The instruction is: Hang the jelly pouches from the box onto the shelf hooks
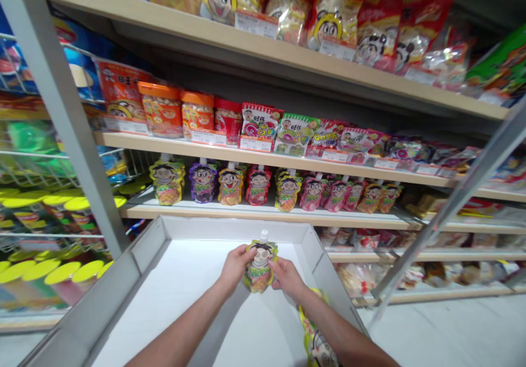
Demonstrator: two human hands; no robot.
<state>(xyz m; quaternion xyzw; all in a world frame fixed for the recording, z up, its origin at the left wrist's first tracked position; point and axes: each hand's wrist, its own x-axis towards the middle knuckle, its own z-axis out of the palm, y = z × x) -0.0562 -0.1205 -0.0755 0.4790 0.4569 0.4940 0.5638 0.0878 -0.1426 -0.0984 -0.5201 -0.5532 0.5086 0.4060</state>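
A yellow-green jelly pouch with a cartoon face and a white cap is held upright over the white tray of a grey cart. My left hand grips its left edge and my right hand grips its right edge, fingers closed on it. More of the same pouches hang under my right forearm, partly hidden. A row of similar pouches in several colours hangs on the shelf straight ahead.
Wooden shelves carry orange-lidded jars, snack bags and price tags. Grey cart posts rise at left and right. Yellow-lidded tubs fill wire racks on the left. Pale floor lies at bottom right.
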